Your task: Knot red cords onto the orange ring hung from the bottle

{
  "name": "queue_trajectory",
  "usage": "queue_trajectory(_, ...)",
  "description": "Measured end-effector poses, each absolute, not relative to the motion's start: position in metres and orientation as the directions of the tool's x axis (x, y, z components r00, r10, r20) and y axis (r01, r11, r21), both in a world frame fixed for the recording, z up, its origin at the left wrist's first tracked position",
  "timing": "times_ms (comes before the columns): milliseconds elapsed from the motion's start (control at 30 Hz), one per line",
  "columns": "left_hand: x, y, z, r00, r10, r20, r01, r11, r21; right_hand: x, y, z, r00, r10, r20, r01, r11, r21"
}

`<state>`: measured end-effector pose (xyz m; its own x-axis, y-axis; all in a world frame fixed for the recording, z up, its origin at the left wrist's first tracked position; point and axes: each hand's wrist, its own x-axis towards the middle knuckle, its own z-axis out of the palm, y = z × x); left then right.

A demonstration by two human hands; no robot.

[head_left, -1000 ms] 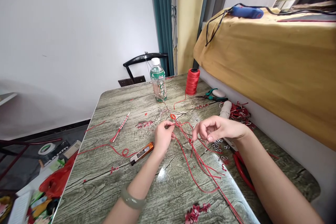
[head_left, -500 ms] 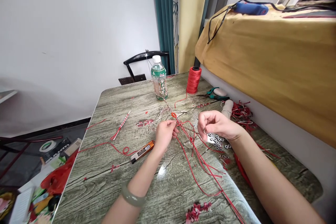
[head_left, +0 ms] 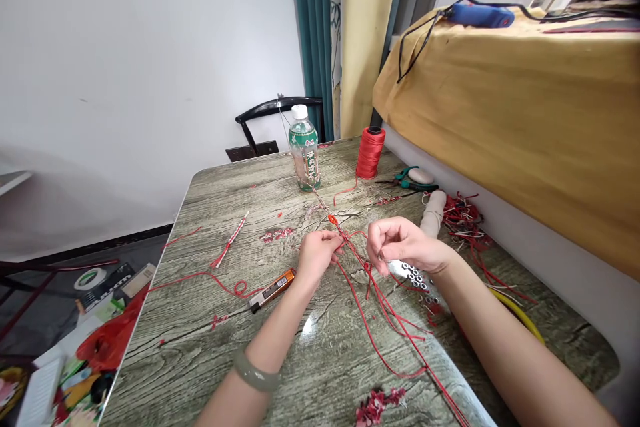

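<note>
My left hand (head_left: 321, 255) is closed, with its fingertips pinching the red cords (head_left: 345, 235) where they gather below a small orange-red loop (head_left: 333, 219). A thin string runs from this loop to a plastic drink bottle (head_left: 304, 153) with a green label. Several loose cord ends trail toward the table's near edge. Just right of the cords, my right hand (head_left: 403, 245) is raised with thumb and fingers pinched together; whatever is between them is too small to make out. Small silver rings (head_left: 414, 275) lie on the table beneath that hand, partly hidden by it.
A red thread spool (head_left: 370, 153) stands at the back, near green-handled pliers (head_left: 407, 178). A pile of red and white cord scraps (head_left: 460, 210) lies to the right. An orange-and-black slim object (head_left: 273, 290) and a braided cord piece (head_left: 231, 240) lie left. A yellow-draped ledge (head_left: 500, 93) borders the right.
My right hand has moved left, away from above the silver rings and closer to the cords. My left hand stays at the cords, almost unmoved.
</note>
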<state>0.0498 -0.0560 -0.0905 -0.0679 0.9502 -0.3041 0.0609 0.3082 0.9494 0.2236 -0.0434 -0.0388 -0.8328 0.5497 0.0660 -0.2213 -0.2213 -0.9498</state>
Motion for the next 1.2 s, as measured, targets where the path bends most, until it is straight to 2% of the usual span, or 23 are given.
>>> queue_trajectory(100, 0.049, -0.056, -0.091, -0.081, 0.95, -0.301, 0.06, 0.306, 0.95, 0.222, -0.042, -0.039, -0.791, 0.609, 0.05, -0.225, -0.214, -0.95)
queue_trajectory(233, 0.048, -0.058, -0.091, -0.097, 0.95, -0.295, 0.046, 0.301, 0.953, 0.214, -0.038, -0.043, -0.636, 0.772, 0.008, -0.182, -0.14, -0.973)
queue_trajectory(433, 0.045, -0.059, -0.089, -0.097, 0.951, -0.292, 0.028, 0.296, 0.955, 0.198, -0.034, -0.056, -0.488, 0.873, -0.015, 0.047, 0.009, -0.999)
queue_trajectory(500, 0.044, -0.059, -0.088, -0.086, 0.951, -0.297, 0.016, 0.299, 0.954, 0.194, -0.034, -0.06, -0.428, 0.903, 0.018, 0.155, 0.093, -0.983)
queue_trajectory(667, 0.044, -0.06, -0.086, -0.067, 0.944, -0.322, -0.019, 0.322, 0.947, 0.183, -0.039, -0.064, -0.35, 0.916, 0.198, 0.466, 0.353, -0.811)
queue_trajectory(800, 0.043, -0.061, -0.082, -0.059, 0.935, -0.349, -0.057, 0.346, 0.936, 0.175, -0.041, -0.065, -0.346, 0.895, 0.283, 0.627, 0.444, -0.64)
queue_trajectory(967, 0.041, -0.061, -0.079, -0.046, 0.928, -0.37, -0.11, 0.364, 0.925, 0.173, -0.042, -0.067, -0.374, 0.87, 0.323, 0.694, 0.493, -0.525)
queue_trajectory(1200, 0.039, -0.061, -0.079, -0.029, 0.928, -0.372, -0.134, 0.365, 0.921, 0.175, -0.042, -0.068, -0.422, 0.855, 0.301, 0.698, 0.518, -0.494)
